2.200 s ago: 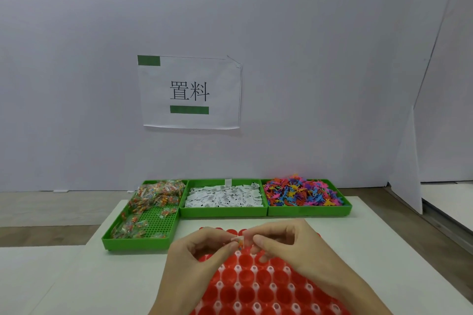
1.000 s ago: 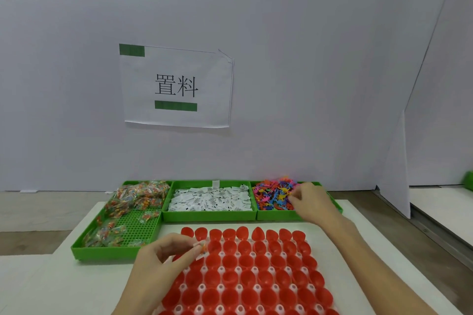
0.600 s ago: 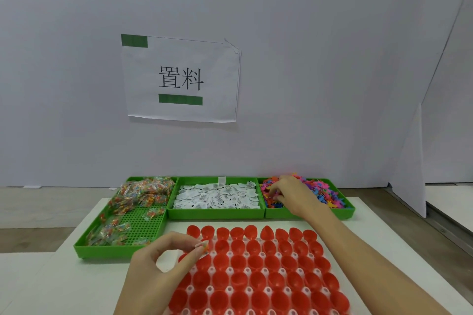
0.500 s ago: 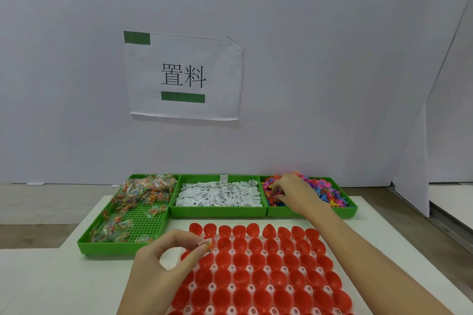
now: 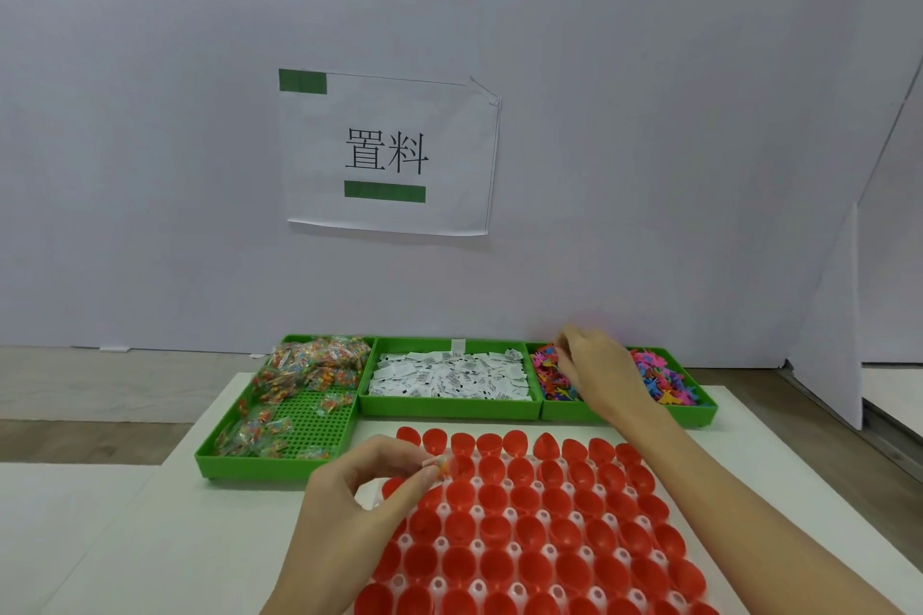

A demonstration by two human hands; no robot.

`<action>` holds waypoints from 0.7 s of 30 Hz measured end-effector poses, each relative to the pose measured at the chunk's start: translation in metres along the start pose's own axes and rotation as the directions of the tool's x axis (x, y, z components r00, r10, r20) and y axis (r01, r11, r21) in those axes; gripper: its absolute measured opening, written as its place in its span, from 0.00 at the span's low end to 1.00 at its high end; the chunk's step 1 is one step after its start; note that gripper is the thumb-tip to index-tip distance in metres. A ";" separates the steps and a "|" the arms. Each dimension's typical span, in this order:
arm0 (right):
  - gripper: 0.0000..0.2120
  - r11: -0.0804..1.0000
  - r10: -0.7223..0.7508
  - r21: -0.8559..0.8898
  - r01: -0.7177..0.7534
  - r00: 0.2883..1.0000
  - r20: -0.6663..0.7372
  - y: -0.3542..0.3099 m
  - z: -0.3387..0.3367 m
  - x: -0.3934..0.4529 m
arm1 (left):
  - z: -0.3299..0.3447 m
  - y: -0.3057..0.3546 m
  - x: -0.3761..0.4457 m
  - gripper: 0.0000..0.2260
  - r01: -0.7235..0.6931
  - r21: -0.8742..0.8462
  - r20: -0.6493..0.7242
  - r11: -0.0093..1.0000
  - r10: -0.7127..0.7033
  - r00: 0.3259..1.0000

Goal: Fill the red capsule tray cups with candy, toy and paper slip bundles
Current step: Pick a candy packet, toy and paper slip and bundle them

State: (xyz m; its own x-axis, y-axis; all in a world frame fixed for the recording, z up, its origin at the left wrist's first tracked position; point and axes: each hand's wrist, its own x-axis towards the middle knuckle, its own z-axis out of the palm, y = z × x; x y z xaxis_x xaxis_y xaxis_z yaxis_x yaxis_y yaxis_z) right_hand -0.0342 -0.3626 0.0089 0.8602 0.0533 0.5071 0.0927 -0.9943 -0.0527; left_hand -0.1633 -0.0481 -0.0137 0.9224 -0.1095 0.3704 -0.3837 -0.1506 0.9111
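Rows of red cups in the capsule tray (image 5: 539,534) fill the near part of a white table (image 5: 165,539), and every cup in sight is seen to be unfilled. The left hand (image 5: 349,509) is held over the tray's near-left corner, with thumb and forefinger curled together and pinched on a small candy packet (image 5: 442,464) just above the cups of the second row. The right hand (image 5: 594,375) is stretched out over the green bin of toys (image 5: 664,377) at the far right; its fingers are bent downward into the heap of coloured plastic figures, but whether one is actually gripped cannot be told, since the fingertips are hidden by the back of the hand.

Three green bins are set touching along the far edge of the table. Wrapped candy (image 5: 309,365) is piled at the far end of the long left bin (image 5: 319,425), with a few packets scattered toward its near end. White paper slips (image 5: 449,375) printed in black are heaped in the middle bin. A paper sign (image 5: 389,155) with two printed characters and green tape strips is fixed to the white wall behind.
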 end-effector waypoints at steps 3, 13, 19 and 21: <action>0.06 0.913 0.154 0.393 -0.110 0.985 -0.082 -0.012 -0.020 -0.015 | 0.001 0.002 0.000 0.05 -0.010 -0.036 0.010 0.999 0.010 1.000; 0.07 0.350 0.054 0.902 -0.254 0.966 0.252 -0.113 -0.085 -0.117 | 0.005 0.017 -0.009 0.05 -0.025 -0.131 0.079 0.991 0.036 0.996; 0.04 0.367 -0.014 0.894 -0.259 0.959 0.283 -0.133 -0.087 -0.120 | 0.002 0.014 -0.010 0.05 -0.061 -0.106 0.039 0.992 0.066 0.997; 0.04 0.401 -0.046 0.886 -0.234 0.960 0.275 -0.132 -0.089 -0.116 | 0.001 0.013 -0.008 0.05 -0.070 -0.101 0.001 0.992 0.070 0.998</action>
State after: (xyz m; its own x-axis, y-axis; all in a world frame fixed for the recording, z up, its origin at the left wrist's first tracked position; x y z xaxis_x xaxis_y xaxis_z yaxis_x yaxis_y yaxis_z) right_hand -0.1913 -0.2459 0.0335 0.9597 0.1225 0.2529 0.2797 -0.3296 -0.9017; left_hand -0.1761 -0.0506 -0.0051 0.8930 -0.1206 0.4335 -0.4410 -0.0430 0.8965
